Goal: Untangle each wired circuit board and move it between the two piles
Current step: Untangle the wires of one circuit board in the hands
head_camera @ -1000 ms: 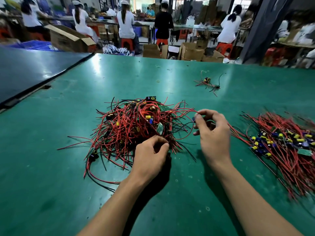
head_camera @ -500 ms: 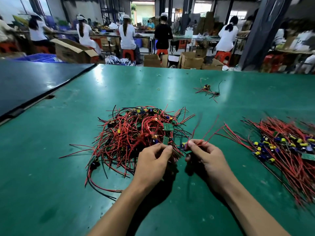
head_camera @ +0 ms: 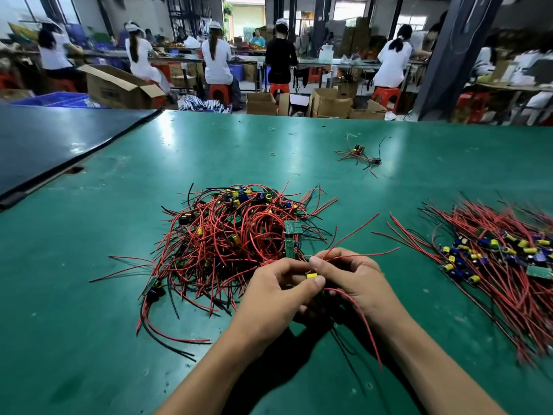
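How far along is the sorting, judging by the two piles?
Done: the right pile lies with its wires combed out, apparently sorted. In hand: the left hand and right hand pinch one wired board at the tangled pile's near edge. Left: that tangled pile is a big heap, so much remains. One stray board lies farther back.

No text is reading clearly anywhere; faint print on the cardboard box (head_camera: 115, 92) is showing only as blur.

We see a smooth green table cover (head_camera: 89, 324), faintly glossy and scuffed. The wires (head_camera: 209, 244) wear shiny red plastic sheathing. At ten o'clock, a glossy dark tabletop (head_camera: 59, 139); cardboard boxes (head_camera: 119, 88) look matt.
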Tool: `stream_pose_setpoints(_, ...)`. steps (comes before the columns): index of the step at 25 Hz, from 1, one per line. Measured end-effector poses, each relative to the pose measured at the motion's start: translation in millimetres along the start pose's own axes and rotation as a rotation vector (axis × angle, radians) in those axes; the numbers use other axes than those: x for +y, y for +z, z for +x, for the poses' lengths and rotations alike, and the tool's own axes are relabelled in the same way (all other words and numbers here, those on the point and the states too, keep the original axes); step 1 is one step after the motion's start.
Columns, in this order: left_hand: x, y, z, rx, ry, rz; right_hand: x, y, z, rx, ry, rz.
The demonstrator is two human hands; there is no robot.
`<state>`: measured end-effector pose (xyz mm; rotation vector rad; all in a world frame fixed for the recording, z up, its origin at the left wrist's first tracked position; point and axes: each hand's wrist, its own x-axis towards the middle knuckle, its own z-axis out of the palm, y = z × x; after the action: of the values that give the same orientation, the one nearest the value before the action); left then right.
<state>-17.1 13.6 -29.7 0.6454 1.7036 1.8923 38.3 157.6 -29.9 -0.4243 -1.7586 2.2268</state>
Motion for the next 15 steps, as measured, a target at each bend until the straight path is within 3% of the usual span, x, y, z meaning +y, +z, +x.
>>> stream_pose_setpoints(3, 0.0, 0.8, 1.5, 0.021, 0.005, -0.031, 0.6, -4.4, -1.6, -0.01, 0.029, -0.057)
stream_pose_setpoints(9, -4.8, 1.1, 0.4, 0.002, 0.083, 0.159, -3.0, -14.9, -2.8, -0.006, 0.216, -0.033)
stream_pose_setpoints(15, -8.1, 1.6, 1.5, 0.009, 0.084, 0.152, -3.4, -22.4, -5.0, -0.072, 0.244, -0.006)
